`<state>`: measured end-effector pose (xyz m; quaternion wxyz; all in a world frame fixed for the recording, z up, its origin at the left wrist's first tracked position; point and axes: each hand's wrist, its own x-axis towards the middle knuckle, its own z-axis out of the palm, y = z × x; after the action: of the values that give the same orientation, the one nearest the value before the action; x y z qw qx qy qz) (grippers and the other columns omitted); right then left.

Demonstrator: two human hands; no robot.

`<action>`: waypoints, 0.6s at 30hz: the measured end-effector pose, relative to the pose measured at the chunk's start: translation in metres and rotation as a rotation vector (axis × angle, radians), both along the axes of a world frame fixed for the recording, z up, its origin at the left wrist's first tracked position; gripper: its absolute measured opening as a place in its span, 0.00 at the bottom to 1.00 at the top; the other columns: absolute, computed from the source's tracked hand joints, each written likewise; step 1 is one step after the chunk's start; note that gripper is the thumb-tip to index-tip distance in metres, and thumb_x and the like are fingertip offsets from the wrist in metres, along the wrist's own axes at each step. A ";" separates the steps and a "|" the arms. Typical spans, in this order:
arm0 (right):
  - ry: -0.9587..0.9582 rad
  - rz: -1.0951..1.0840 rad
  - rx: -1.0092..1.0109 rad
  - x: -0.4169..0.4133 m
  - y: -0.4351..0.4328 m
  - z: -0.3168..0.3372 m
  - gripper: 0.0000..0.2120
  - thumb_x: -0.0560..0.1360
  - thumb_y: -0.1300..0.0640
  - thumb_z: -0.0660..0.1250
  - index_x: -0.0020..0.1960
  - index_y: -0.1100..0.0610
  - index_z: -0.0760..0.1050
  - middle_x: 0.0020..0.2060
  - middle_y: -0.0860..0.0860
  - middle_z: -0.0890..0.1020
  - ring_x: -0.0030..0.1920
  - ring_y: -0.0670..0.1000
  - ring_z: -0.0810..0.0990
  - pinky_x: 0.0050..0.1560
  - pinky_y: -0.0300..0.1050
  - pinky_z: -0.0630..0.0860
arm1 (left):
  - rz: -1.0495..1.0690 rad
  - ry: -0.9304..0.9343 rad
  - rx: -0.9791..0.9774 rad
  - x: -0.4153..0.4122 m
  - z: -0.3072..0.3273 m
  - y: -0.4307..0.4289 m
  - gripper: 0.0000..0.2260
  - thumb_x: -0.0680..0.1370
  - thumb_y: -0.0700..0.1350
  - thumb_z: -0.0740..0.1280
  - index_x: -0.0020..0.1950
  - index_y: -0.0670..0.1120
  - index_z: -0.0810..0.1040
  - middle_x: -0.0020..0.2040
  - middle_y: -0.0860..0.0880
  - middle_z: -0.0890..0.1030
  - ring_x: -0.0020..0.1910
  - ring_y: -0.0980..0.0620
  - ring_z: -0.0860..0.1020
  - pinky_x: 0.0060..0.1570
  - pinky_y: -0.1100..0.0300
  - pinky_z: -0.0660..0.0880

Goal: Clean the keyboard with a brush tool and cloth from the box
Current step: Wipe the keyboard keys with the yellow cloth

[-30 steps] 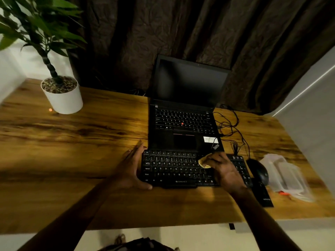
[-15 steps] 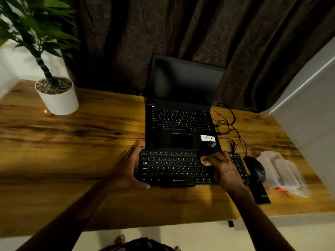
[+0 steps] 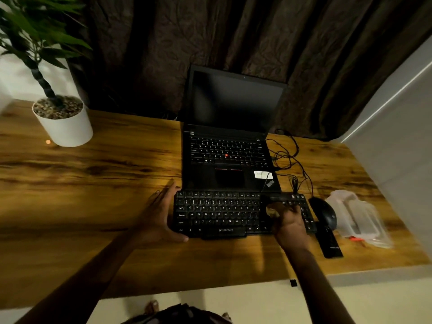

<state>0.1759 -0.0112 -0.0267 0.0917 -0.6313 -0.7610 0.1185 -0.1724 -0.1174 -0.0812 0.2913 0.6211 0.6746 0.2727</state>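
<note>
Black full-size keyboard point(image 3: 219, 213) on the wooden worktop point(image 3: 93, 183): left hand point(image 3: 159, 216), fingers spread flat and holding nothing, braces its near-side end. Right hand point(image 3: 286, 222), closed on a small yellowish cloth point(image 3: 271, 211), has shifted from the main keys rightward toward the keypad, so wiping is probably nearing completion. Cloth mostly hidden under fingers; clear plastic box point(image 3: 357, 218) beyond right hand blurred, contents unreadable.

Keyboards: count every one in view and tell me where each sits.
2. The black external keyboard lies at the wooden desk's near edge, between both hands. The black laptop's built-in keyboard sits directly behind it. None seems hidden.
</note>
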 end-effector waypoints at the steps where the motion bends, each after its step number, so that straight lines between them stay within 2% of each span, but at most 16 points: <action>1: -0.004 0.001 -0.022 -0.003 -0.004 -0.002 0.23 0.76 0.63 0.65 0.70 0.51 0.71 0.71 0.64 0.65 0.72 0.64 0.65 0.72 0.55 0.66 | 0.006 -0.006 0.002 0.000 -0.001 0.000 0.71 0.52 0.70 0.80 0.80 0.56 0.36 0.81 0.54 0.56 0.80 0.50 0.53 0.79 0.47 0.51; 3: -0.044 0.012 -0.054 -0.001 -0.009 -0.005 0.21 0.77 0.60 0.64 0.70 0.55 0.70 0.72 0.65 0.65 0.72 0.62 0.65 0.73 0.52 0.63 | 0.010 -0.017 0.003 0.000 -0.001 0.000 0.72 0.51 0.70 0.80 0.80 0.58 0.34 0.82 0.54 0.54 0.80 0.51 0.52 0.79 0.49 0.50; 5: -0.032 -0.022 -0.059 0.004 -0.006 -0.001 0.21 0.76 0.58 0.64 0.69 0.55 0.71 0.72 0.63 0.66 0.71 0.60 0.67 0.71 0.50 0.66 | 0.000 -0.022 0.015 0.001 0.001 0.000 0.71 0.52 0.69 0.80 0.79 0.60 0.33 0.82 0.53 0.53 0.79 0.54 0.50 0.78 0.52 0.47; 7: -0.044 -0.089 -0.083 0.009 -0.003 0.005 0.23 0.77 0.59 0.67 0.71 0.57 0.69 0.74 0.65 0.62 0.74 0.63 0.64 0.73 0.51 0.64 | 0.004 -0.033 0.019 0.002 0.005 0.000 0.71 0.52 0.67 0.82 0.80 0.56 0.36 0.82 0.53 0.54 0.77 0.57 0.50 0.77 0.54 0.47; 9: -0.065 -0.105 -0.080 0.009 -0.003 0.009 0.22 0.78 0.59 0.65 0.71 0.58 0.67 0.75 0.65 0.61 0.76 0.63 0.59 0.74 0.52 0.62 | 0.009 -0.025 0.026 0.003 0.007 -0.001 0.71 0.53 0.66 0.82 0.81 0.53 0.37 0.82 0.52 0.55 0.76 0.57 0.50 0.77 0.54 0.46; 14: -0.053 0.035 -0.042 -0.014 -0.014 0.010 0.22 0.75 0.65 0.68 0.68 0.59 0.72 0.67 0.65 0.70 0.70 0.63 0.67 0.73 0.53 0.64 | 0.003 -0.026 0.018 0.003 0.008 -0.002 0.70 0.54 0.65 0.83 0.79 0.56 0.36 0.81 0.53 0.54 0.76 0.58 0.50 0.76 0.55 0.47; 17: -0.047 0.052 -0.107 -0.016 -0.017 0.011 0.24 0.75 0.64 0.69 0.70 0.59 0.69 0.71 0.63 0.66 0.72 0.62 0.66 0.69 0.41 0.59 | 0.004 -0.011 0.015 0.004 0.012 -0.002 0.70 0.54 0.65 0.83 0.78 0.57 0.35 0.82 0.51 0.53 0.77 0.56 0.50 0.75 0.57 0.47; 18: -0.035 0.033 -0.125 -0.014 -0.016 0.010 0.25 0.75 0.64 0.69 0.71 0.59 0.68 0.71 0.64 0.65 0.73 0.62 0.65 0.73 0.45 0.59 | 0.009 -0.014 0.009 0.005 0.012 -0.003 0.69 0.54 0.64 0.83 0.78 0.57 0.35 0.82 0.51 0.52 0.77 0.57 0.49 0.75 0.57 0.46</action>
<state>0.1624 -0.0269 -0.0163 0.0370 -0.6251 -0.7639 0.1561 -0.1675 -0.1201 -0.0694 0.2922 0.6173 0.6741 0.2815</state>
